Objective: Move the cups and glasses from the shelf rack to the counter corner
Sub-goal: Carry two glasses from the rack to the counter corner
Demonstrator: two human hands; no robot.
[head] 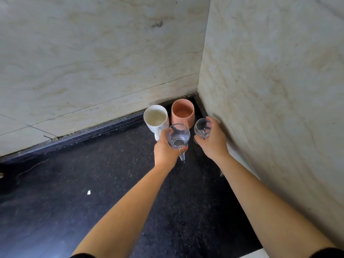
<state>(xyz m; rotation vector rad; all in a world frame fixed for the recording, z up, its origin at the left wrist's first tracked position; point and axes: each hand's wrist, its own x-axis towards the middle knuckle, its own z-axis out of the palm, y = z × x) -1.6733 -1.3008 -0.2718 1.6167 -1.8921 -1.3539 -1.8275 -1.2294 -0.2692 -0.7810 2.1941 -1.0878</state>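
The left hand (164, 148) has its fingers wrapped around a clear glass mug (177, 136). The right hand (212, 139) grips a small stemmed glass (202, 127), beside a white mug (156, 118) and pink cup (182, 112) on the worktop (93, 183).

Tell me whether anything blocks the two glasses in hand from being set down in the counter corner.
The corner itself is taken: the pink cup and white mug stand against the walls. The left hand holds the handled glass mug, the right hand the small glass, both just before them over bare counter.

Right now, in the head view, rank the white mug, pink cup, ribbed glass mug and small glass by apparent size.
1. white mug and pink cup: alike, unranked
2. ribbed glass mug, nearer the camera, so unsure
3. small glass
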